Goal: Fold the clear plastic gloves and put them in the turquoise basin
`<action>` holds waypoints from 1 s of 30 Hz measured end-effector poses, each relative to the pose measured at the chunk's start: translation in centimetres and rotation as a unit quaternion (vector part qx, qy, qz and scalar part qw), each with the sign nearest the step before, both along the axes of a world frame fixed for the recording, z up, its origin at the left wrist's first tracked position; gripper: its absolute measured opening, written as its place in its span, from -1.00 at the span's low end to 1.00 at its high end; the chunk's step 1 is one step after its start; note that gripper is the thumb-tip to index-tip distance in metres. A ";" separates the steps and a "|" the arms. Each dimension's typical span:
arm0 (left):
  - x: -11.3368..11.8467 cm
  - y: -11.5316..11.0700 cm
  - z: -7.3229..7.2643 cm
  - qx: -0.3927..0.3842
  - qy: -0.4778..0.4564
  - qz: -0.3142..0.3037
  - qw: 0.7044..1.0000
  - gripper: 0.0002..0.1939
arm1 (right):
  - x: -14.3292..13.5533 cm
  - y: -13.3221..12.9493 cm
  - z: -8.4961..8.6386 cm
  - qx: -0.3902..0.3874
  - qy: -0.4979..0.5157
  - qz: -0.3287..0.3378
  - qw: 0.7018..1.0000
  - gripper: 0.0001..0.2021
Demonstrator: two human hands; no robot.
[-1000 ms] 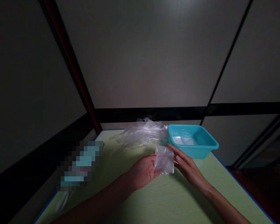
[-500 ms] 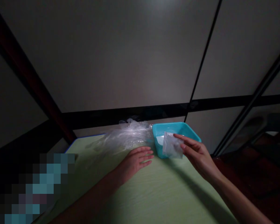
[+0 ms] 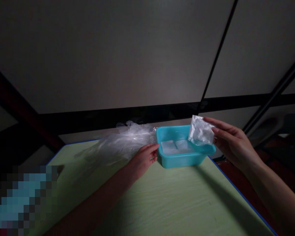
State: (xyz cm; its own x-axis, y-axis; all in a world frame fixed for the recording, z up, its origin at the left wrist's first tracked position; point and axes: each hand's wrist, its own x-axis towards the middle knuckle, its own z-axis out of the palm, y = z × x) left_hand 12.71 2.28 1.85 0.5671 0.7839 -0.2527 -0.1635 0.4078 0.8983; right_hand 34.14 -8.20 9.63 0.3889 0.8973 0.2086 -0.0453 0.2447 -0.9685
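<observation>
Pinching a squarish packet (image 3: pixel 199 131) aslant, the right hand (image 3: pixel 237 144) hovers; the left hand's (image 3: pixel 144 159) grip is unclear.

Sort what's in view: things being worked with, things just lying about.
In use:
square plastic packet, in the right hand
turquoise plastic tub, left hand at its rim
flat whitish squares inside it

Apparently just lying about:
crumpled clear plastic beside the tub
pixelated turquoise item, lower left, unidentifiable

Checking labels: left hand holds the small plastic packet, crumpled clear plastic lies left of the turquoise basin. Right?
Not quite: the head view shows the right hand holding the small plastic packet; the left hand is at the left rim of the turquoise basin. Crumpled clear plastic does lie left of the basin.
</observation>
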 end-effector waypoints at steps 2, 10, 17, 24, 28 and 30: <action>0.5 0.3 0.0 -0.026 -0.008 0.016 0.999 -0.83 | 0.3 0.3 -0.1 -0.004 0.009 0.004 1.000 -0.73; 1.3 -0.4 0.1 -0.066 -0.082 -0.006 0.994 -0.86 | 0.4 0.2 -0.1 -0.025 0.008 0.003 1.000 -0.72; -3.1 -3.6 1.1 0.021 -0.090 -0.088 0.992 -0.71 | -0.9 -1.2 1.8 -0.023 -0.065 0.029 0.997 -0.72; -7.4 -7.1 1.8 0.011 -0.072 -0.091 0.993 -0.65 | -3.5 -3.3 2.8 -0.093 -0.175 0.183 0.963 -0.68; -8.2 -8.7 1.9 0.004 -0.072 -0.058 0.996 -0.67 | -5.0 -3.5 1.8 -0.129 -0.256 0.227 0.931 -0.72; -8.2 -9.3 1.8 0.006 -0.071 -0.047 0.996 -0.71 | -5.5 -3.2 1.3 -0.126 -0.285 0.244 0.918 -0.77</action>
